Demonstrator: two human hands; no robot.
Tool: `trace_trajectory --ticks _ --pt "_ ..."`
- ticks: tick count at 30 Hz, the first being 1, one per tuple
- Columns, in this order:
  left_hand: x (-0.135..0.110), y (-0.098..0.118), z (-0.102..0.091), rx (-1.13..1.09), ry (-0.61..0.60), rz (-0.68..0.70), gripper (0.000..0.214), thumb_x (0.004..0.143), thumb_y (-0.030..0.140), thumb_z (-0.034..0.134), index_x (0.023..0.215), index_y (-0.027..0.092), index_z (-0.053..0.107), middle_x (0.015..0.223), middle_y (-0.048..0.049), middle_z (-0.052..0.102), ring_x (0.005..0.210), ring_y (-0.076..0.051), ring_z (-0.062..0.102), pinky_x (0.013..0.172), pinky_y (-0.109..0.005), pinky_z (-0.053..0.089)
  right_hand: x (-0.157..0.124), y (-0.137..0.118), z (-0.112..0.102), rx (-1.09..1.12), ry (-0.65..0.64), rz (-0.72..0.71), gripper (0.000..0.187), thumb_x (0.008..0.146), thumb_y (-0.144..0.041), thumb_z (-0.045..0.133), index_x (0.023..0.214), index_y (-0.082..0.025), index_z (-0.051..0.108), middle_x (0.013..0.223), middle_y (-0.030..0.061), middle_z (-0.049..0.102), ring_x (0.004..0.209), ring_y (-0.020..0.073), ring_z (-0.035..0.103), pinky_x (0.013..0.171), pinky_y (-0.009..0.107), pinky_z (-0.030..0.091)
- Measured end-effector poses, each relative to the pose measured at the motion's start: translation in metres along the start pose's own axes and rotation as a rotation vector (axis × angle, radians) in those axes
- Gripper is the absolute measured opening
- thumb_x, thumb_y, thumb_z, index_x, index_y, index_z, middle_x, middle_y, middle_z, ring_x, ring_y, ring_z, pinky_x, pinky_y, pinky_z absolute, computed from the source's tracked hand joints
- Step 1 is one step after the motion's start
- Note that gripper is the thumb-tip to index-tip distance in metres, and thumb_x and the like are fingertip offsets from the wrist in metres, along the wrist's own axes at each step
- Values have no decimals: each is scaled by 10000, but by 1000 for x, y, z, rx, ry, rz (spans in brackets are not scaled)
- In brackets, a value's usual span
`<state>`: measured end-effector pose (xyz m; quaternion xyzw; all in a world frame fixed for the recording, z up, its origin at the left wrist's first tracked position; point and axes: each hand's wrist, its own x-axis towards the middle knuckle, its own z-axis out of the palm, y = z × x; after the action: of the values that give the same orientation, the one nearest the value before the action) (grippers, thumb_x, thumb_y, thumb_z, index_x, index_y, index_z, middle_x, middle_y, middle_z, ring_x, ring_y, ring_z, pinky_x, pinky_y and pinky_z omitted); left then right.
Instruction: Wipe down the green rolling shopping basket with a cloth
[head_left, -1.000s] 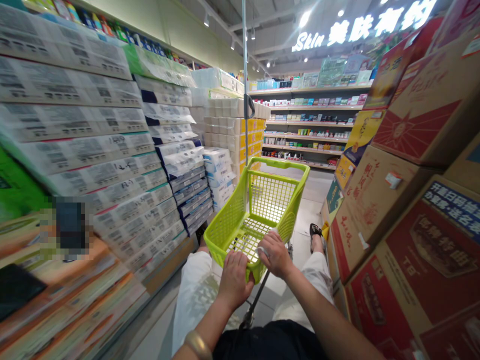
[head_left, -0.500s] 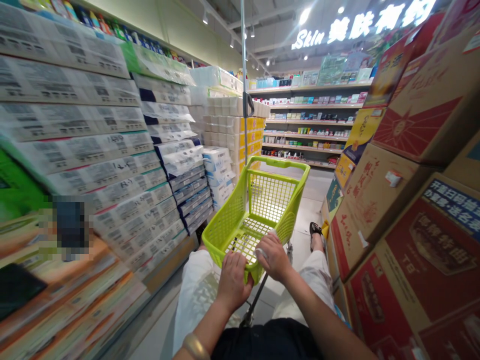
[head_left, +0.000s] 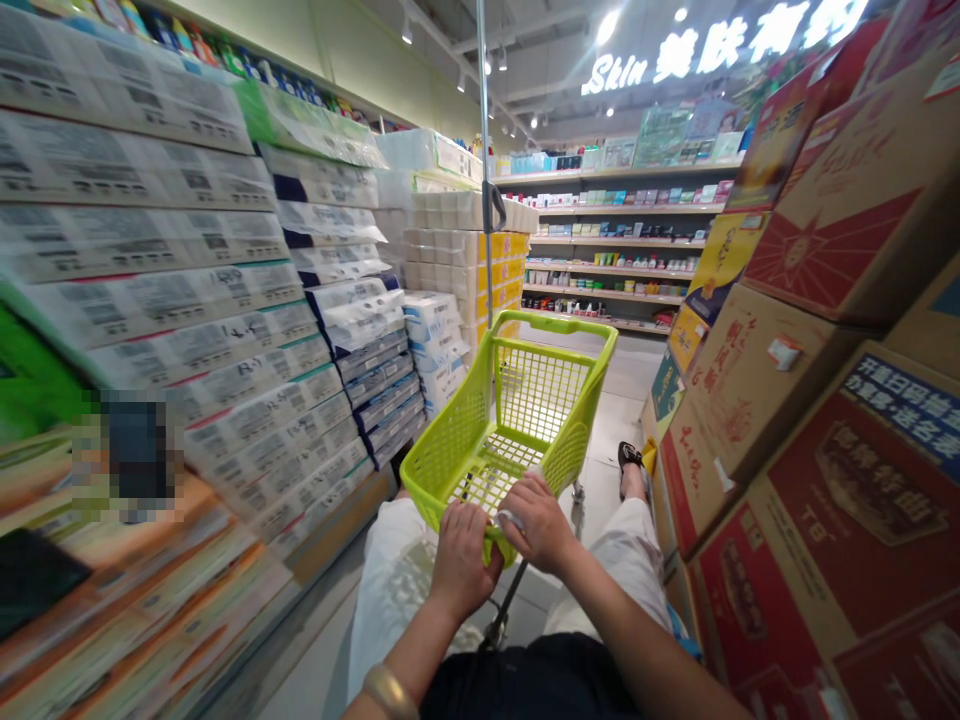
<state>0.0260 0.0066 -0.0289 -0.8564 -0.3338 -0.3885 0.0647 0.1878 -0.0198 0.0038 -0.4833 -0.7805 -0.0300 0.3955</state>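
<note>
A lime-green plastic basket cart (head_left: 540, 400), with grid walls and floor, stands between my legs and holds nothing that I can see. On its near rim, my left hand (head_left: 463, 560) is closed, with the fingers over the edge and the thumb below. Just right of it, my right hand (head_left: 536, 525) is curled at the same rim, closed around a crumpled white wipe or tissue (head_left: 511, 519). How firmly the right fingers touch the rim is hidden. A gold bangle (head_left: 390, 690) circles my left wrist.
Stacked white paper packs (head_left: 172, 240) line the left side. Cardboard cartons (head_left: 795, 380) rise close on the right. Ahead are a glass door edge with a dark handle (head_left: 494, 207) and product shelves (head_left: 615, 240). Pale tiles (head_left: 619, 400) show beyond the cart.
My right hand has shifted slightly left and nearer along the cart rim, closer to my left hand. The left hand keeps its hold, and the cart has barely moved in view.
</note>
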Motion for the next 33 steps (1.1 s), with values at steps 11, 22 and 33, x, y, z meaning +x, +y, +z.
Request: trace_trajectory --ticks 11,22,33 --pt "1 2 2 -24 4 -10 206 702 239 498 899 196 458 855 -69 542 874 -257 527 940 -499 421 -5 -10 16 1 179 129 137 872 -234 436 796 -216 549 809 23 549 915 195 498 1053 432 264" --pt "-1 6 -2 -30 -35 -51 212 668 192 531 864 210 453 844 -53 530 881 -254 530 945 -492 419 13 29 -4 -50 185 136 151 876 -221 430 775 -224 542 767 26 534 844 198 488 969 400 350" --pt "-2 4 -5 -26 -9 -11 205 708 215 514 904 200 455 851 -58 539 872 -245 531 948 -473 414 -1 8 1 -68 19 -49 117 855 -251 474 785 -221 563 764 28 550 839 196 488 930 382 369"
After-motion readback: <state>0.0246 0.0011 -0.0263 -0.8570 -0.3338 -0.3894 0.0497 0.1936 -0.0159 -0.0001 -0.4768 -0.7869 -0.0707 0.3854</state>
